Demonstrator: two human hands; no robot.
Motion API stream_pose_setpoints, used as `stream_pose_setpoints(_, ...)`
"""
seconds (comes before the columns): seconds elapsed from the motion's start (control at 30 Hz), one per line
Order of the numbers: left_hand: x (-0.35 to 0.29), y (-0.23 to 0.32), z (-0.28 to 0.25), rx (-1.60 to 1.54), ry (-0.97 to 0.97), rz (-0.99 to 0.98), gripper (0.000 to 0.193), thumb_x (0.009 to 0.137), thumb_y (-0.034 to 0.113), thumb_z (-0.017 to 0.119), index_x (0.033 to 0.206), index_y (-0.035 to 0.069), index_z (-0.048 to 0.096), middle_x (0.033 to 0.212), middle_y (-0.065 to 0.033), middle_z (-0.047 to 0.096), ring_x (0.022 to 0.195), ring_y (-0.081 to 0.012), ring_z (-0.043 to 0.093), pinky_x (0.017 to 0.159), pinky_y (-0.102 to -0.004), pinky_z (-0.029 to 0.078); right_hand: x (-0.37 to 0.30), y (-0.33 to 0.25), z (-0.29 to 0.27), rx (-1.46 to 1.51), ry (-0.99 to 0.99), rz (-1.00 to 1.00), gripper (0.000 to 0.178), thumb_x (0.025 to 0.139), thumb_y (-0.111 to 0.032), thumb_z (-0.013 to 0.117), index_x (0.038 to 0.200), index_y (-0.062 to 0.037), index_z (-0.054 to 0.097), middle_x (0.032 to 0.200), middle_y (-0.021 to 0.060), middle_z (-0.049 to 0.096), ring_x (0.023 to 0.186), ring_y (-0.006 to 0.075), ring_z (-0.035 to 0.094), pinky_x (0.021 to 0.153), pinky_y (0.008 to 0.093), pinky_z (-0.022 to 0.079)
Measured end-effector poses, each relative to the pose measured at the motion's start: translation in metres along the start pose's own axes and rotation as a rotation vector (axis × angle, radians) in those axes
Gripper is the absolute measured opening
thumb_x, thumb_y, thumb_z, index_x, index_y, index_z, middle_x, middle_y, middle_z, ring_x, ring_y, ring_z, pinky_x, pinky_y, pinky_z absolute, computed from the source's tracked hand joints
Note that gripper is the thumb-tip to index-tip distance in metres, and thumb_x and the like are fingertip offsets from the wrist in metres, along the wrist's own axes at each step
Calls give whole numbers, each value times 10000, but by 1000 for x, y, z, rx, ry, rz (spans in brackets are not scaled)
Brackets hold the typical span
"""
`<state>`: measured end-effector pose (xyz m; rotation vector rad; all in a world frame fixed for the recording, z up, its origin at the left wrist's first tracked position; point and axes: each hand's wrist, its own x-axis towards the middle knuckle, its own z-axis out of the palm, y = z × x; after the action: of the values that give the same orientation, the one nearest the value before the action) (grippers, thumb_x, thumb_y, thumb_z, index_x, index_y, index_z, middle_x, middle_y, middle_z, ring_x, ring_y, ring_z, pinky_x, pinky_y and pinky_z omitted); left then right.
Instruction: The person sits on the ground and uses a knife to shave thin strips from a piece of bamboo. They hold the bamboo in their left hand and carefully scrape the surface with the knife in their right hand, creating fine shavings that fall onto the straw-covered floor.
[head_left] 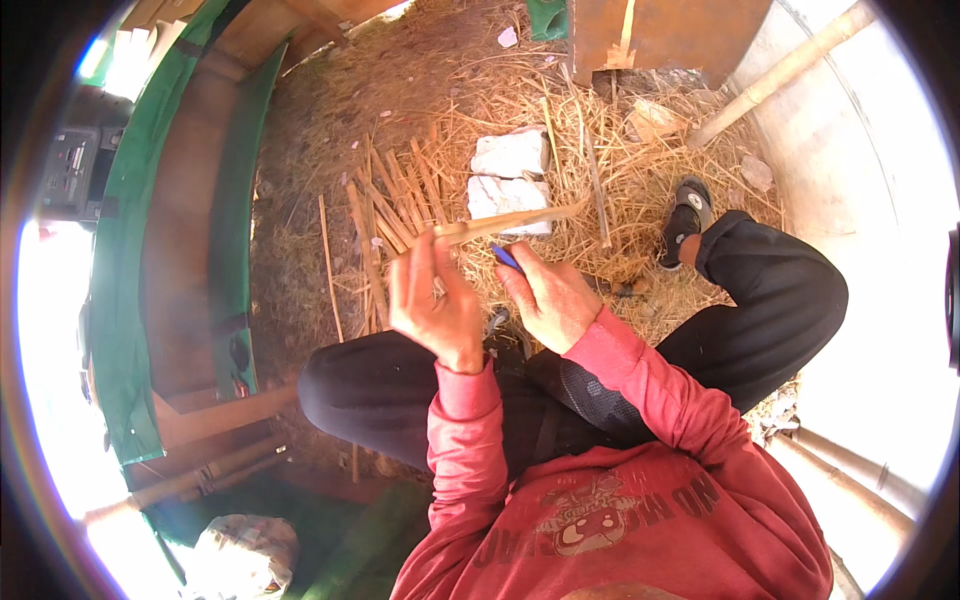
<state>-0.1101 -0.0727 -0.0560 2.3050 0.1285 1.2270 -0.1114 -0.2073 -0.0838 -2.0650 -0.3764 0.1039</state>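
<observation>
A pale bamboo strip (pixel 510 222) runs out to the right from my left hand (pixel 437 305), whose fingers close on its near end. My right hand (pixel 552 303) is closed round a small tool with a blue handle (pixel 507 257), just below the strip; the blade, if there is one, cannot be made out. Past the strip lie two whitish blocks, one farther off (pixel 510 153) and one nearer (pixel 500 195), the strip crossing in front of the nearer one. Several split bamboo strips (pixel 400 195) are spread on the ground left of them.
Curly shavings (pixel 640 180) cover the ground around the blocks. My shoe (pixel 692 208) rests at the right. A bamboo pole (pixel 780 75) leans by a pale wall (pixel 840 150). Green cloth (pixel 130 300) and a dark boxy device (pixel 75 165) stand left, a pale sack (pixel 245 550) lower left.
</observation>
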Motion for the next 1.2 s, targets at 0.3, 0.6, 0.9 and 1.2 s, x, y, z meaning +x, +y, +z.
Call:
stream_pose_setpoints(0.3, 12, 0, -17, 53, 129, 33, 144, 909, 71, 649, 1006, -18, 706, 810, -87, 642, 680, -186, 615, 605, -308, 481, 5, 4, -22, 144, 152, -47, 235, 1005, -254, 522, 1082, -34, 556, 675, 175, 611, 617, 376, 639, 536, 435, 459)
stream_pose_setpoints(0.6, 8, 2, -13, 130, 93, 86, 155, 862, 9, 685, 1015, -4, 707, 840, -124, 662, 661, -238, 642, 574, -321, 502, 6, 10, -29, 107, 180, -2, 270, 1021, -285, 496, 1067, -36, 589, 693, 121, 621, 570, 285, 621, 551, 384, 463)
stream_pose_setpoints(0.9, 13, -2, -16, 93, 64, 80, 144, 887, 46, 666, 1017, 1, 708, 819, -99, 652, 671, -209, 630, 581, -315, 486, 1, -4, 10, 98, 36, -109, 213, 991, -242, 540, 1058, -41, 515, 611, 198, 580, 583, 416, 610, 505, 483, 442)
stream_pose_setpoints(1.2, 11, 0, -19, 25, 0, -10, 146, 868, 27, 672, 1009, 2, 702, 822, -111, 648, 682, -249, 636, 595, -323, 490, 31, 69, 48, -254, 29, 216, 330, 1014, -362, 441, 1111, -65, 548, 668, 241, 630, 634, 459, 616, 611, 544, 497)
